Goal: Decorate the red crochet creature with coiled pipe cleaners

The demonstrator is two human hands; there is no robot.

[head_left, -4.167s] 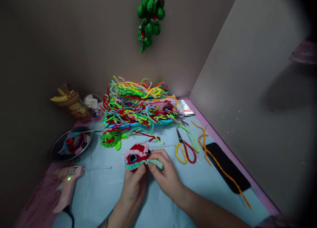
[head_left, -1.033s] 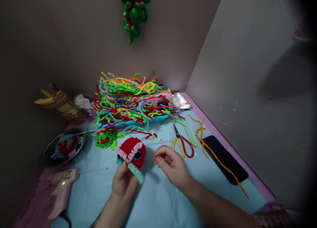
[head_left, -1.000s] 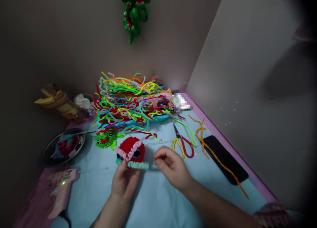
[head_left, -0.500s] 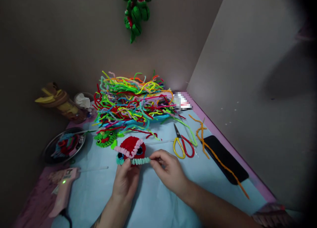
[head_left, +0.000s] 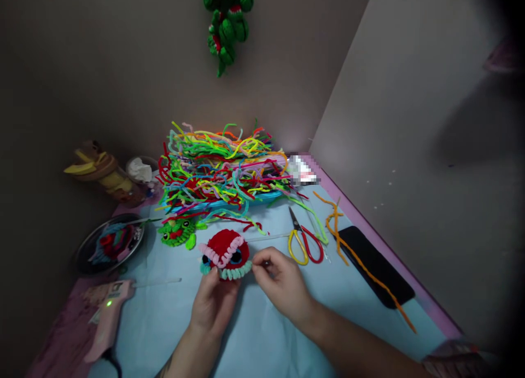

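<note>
My left hand (head_left: 214,301) holds a round red fuzzy figure (head_left: 225,241) from below, its thumb on the lower front. The figure has a pink coiled V-shaped band and blue-and-black eyes. Along its lower edge curves a mint coiled pipe cleaner (head_left: 238,273). With thumb and index finger, my right hand (head_left: 279,277) pinches the right end of this coil. A green fuzzy figure (head_left: 178,234) with eyes lies just behind on the left. To the right are scissors (head_left: 302,244) with one yellow and one red handle.
A blue tray (head_left: 213,204) heaped with colourful pipe cleaners (head_left: 229,164) stands at the back. At left are a pink glue gun (head_left: 109,318) with a green light and a dark bowl (head_left: 82,257). An orange pipe cleaner (head_left: 371,277) crosses a black phone (head_left: 394,290) on the right.
The mint coil, held straight out to the right before, now bends along the red figure's lower edge. The figure has turned a little and shows more of its right eye.
</note>
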